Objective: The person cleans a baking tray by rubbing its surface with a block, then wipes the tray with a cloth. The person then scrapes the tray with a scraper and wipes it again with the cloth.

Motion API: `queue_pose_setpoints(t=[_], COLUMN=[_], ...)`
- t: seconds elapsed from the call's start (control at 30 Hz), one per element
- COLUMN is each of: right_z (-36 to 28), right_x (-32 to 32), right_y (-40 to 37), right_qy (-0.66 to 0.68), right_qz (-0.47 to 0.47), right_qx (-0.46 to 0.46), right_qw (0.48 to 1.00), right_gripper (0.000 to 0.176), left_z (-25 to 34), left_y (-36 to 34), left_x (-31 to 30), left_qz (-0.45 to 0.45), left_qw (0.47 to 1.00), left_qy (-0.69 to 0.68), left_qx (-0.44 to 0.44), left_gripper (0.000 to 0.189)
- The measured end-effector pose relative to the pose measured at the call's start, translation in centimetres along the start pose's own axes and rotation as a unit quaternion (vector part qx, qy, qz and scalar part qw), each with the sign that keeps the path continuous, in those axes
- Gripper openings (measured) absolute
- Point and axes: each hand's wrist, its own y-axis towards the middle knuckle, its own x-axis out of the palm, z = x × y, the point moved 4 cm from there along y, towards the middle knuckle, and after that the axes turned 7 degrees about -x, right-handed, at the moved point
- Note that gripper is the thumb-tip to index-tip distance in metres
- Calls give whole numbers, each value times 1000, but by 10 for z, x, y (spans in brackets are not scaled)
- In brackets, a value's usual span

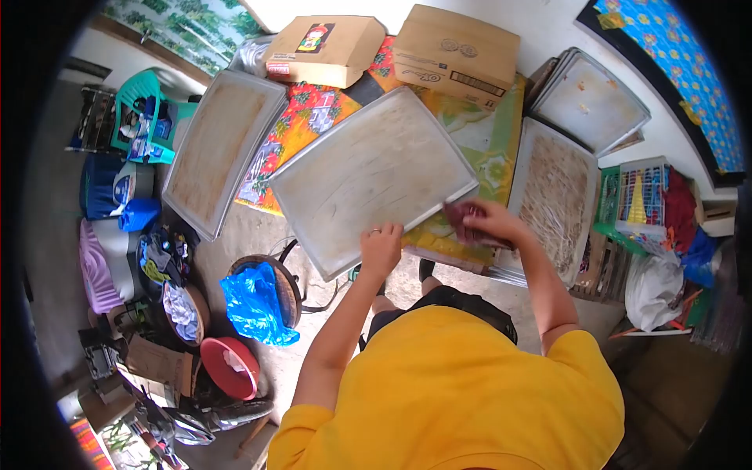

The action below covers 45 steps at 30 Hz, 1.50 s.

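A large metal baking tray [374, 168] with a worn, scratched surface lies at a slant on the table in front of me. My left hand [381, 247] grips its near rim, fingers over the edge and a ring on one of them. At the tray's right corner, my right hand [495, 222] is closed around a dark red cloth [462, 222], slightly blurred. To the right stands another stack of trays [553, 176], the top one streaked with brown residue. More stacked trays [223, 149] rest at the table's left end.
Two cardboard boxes [325, 47] [457, 53] stand at the back of the flowered tablecloth [493, 157]. Further trays [591, 98] lean by the wall. A stool with a blue plastic bag [258, 304] and a red basin [229, 366] are on the floor at left; crates [638, 196] are at right.
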Motion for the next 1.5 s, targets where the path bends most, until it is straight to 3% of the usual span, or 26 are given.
queue_pose_setpoints(t=[0.07, 0.17, 0.23, 0.3, 0.33, 0.37, 0.4, 0.47, 0.5, 0.53, 0.57, 0.63, 0.67, 0.7, 0.77, 0.8, 0.93, 1.0, 1.07, 1.1, 1.17, 1.3, 1.37, 1.43, 1.5], right_z=[1, 13, 13, 11, 13, 13, 13, -10, -50, -61, -64, -84, -92, -96, -116, -136, -135, -60, -18, -18, -19, -56, -78, -111, -110], right_x=[-12, -24, -21, 0, 23, 49, 82, 160, 194, 231, 266, 313, 323, 320, 294, 257, 120, 64, 12, 3, -9, 28, 82, 138, 211], right_y=[18, 56, 72, 85, 93, 100, 110, 115, 108, 111, 116, 128, 133, 143, 169, 163, 156, 186, 214, 224, 246, 302, 328, 327, 349], right_qy=[30, -69, -231, -351, -391, -430, -436, -475, -540, -495, -448, -361, -294, -235, -114, -52, -5, -275, -374, -384, -402, -417, -482, -475, -548], right_qz=[160, 297, 339, 367, 377, 385, 334, 232, 155, 85, 81, -5, -37, -85, -177, -141, 208, 403, 415, 413, 407, 359, 310, 271, 205], right_qx=[-64, -141, -69, 3, 38, 71, 48, -48, -112, -125, -223, -279, -300, -277, -225, -197, -184, -92, -16, 14, 69, 8, -35, -80, -219], right_qw=[985, 942, 909, 861, 839, 814, 834, 848, 820, 856, 862, 890, 907, 928, 951, 969, 961, 868, 829, 825, 817, 835, 819, 833, 780], right_gripper=[52, 59, 61, 62, 62, 62, 63, 68, 67, 63, 60, 55, 52, 49, 44, 39, 48, 55, 57, 56, 55, 54, 62, 57, 53], left_z=[3, -17, -51, -101, -146, -149, -149, -151, -151, -156, -158, -163, -175, -183, -191, -198, -198, -190, -191, -191, -190, -193, -193, -195, -196], left_y=[-4, -22, -40, -67, -86, -92, -100, -104, -107, -108, -110, -110, -112, -114, -120, -124, -121, -108, -102, -98, -96, -95, -95, -96, -96], left_x=[-21, -39, -38, -18, 30, 21, 10, 4, 4, 8, 6, -2, 6, 8, -6, -2, 7, 2, 8, 8, 12, 13, 14, 15, 15], left_qz=[-52, 23, 83, 133, 144, 85, 24, 5, -5, -25, -28, -35, -36, 5, 24, 35, -18, -38, -52, -43, -51, -66, -65, -79, -83], left_qw=[998, 996, 955, 850, 790, 696, 562, 503, 471, 471, 472, 477, 478, 418, 481, 499, 522, 572, 623, 677, 697, 695, 691, 698, 701], left_qy=[-45, 1, -28, -152, -313, -502, -642, -706, -735, -744, -738, -725, -761, -788, -730, -726, -715, -673, -647, -602, -581, -584, -591, -589, -587], left_qx=[-2, -88, -283, -487, -508, -506, -521, -499, -487, -474, -482, -495, -437, -452, -486, -472, -464, -467, -436, -423, -417, -414, -412, -399, -396], left_gripper=[47, 70, 89, 89, 87, 87, 87, 89, 90, 92, 92, 93, 94, 94, 94, 94, 76, 73, 71, 71, 72, 71, 69, 67, 67])
